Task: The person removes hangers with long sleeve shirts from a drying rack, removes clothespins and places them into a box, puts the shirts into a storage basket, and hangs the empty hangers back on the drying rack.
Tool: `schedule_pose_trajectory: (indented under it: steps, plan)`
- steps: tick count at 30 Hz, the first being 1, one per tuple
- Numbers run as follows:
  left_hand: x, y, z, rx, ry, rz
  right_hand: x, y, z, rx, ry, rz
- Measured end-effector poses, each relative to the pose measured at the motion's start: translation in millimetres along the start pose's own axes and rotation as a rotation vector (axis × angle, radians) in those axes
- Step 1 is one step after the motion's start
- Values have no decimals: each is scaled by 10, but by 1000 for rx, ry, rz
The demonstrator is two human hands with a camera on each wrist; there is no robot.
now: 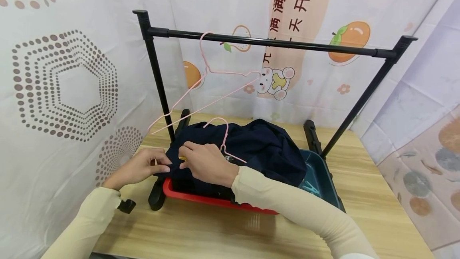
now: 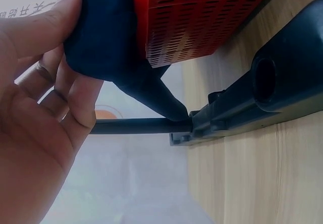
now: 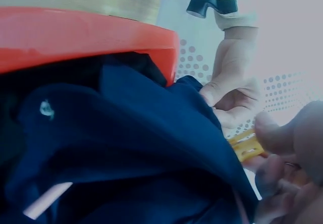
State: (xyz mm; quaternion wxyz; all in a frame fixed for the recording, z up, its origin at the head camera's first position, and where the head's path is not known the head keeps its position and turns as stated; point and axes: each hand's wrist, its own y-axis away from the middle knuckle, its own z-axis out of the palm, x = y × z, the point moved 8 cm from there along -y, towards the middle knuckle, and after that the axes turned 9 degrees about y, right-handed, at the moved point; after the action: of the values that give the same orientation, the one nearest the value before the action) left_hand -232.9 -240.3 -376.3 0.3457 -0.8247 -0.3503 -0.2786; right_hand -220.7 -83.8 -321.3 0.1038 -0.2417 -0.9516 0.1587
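A navy garment (image 1: 273, 143) lies heaped over a red basket (image 1: 201, 199), with a pink hanger (image 1: 225, 135) poking out of it, hook upward. At the garment's left end, my left hand (image 1: 141, 167) pinches the cloth between thumb and fingers; the left wrist view shows the fold (image 2: 103, 37) in that grip. Close beside it, my right hand (image 1: 210, 165) is over the garment and pinches a yellow clothespin (image 3: 246, 147) at the cloth's edge. Whether the clothespin bites the cloth cannot be made out.
A black rack's rail (image 1: 287, 44) spans above, with a second pink hanger (image 1: 230, 72) hooked on it. Behind the red basket's right end stands a dark blue basket (image 1: 318, 171) holding a teal clothespin (image 1: 310, 188). The rack's feet (image 1: 157, 195) stand on the wooden table (image 1: 359, 187).
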Motion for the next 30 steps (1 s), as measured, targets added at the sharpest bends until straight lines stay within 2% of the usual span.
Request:
schedule_pose_trajectory:
  steps: [6,11,14,17,24,30]
  plan:
    - [18,-3,4,-8,14,3,-36,28,-53,136,-6,-44]
    - [12,9,20,-18,20,3,-56,64,-91,244,-88,-72]
    - [13,14,18,-18,18,-6,-60,79,-112,281,-137,-80]
    - [7,13,14,-18,8,-11,-44,92,-129,276,-180,-70]
    - [-20,15,11,-14,-10,-4,22,154,-136,171,-276,-1]
    - [-26,8,3,-5,-22,0,108,203,-164,131,-276,54]
